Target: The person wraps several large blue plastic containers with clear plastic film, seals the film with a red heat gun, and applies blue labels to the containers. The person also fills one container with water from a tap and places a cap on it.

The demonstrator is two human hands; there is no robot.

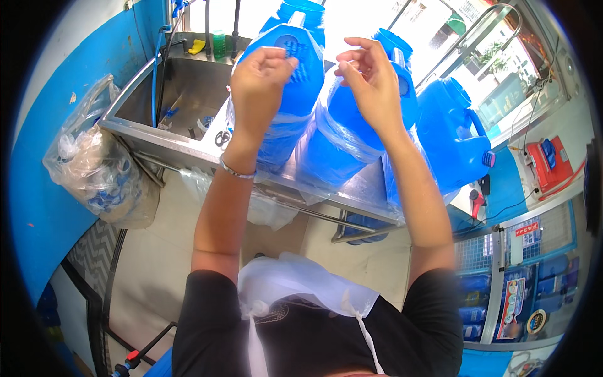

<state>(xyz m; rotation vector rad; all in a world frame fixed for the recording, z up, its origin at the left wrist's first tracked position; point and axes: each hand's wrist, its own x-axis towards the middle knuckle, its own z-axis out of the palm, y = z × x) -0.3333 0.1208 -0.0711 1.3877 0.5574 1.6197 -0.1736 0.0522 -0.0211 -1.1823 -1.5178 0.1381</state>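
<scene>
My left hand (pixel 259 81) is raised in front of a tall blue water container (pixel 282 94), its fingers curled and its thumb pressed in. What it may hold cannot be made out. Beside its fingertips, a dark blue ridged patch (pixel 300 61) shows against that container. Over the middle blue container (pixel 342 107), my right hand (pixel 372 76) has its fingers bent toward the thumb; anything between them is too small or clear to tell. Clear plastic film (pixel 342 135) wraps the lower part of the middle container. A third blue container (pixel 443 135) with a handle stands at the right.
The containers stand on a steel counter (pixel 282 178) with a sink basin (pixel 188 85) at left. Black scissors (pixel 222 137) lie near its edge. A stuffed clear plastic bag (pixel 116 176) stands left. At right are a red heat gun (pixel 477 202) and a red case (pixel 553 164).
</scene>
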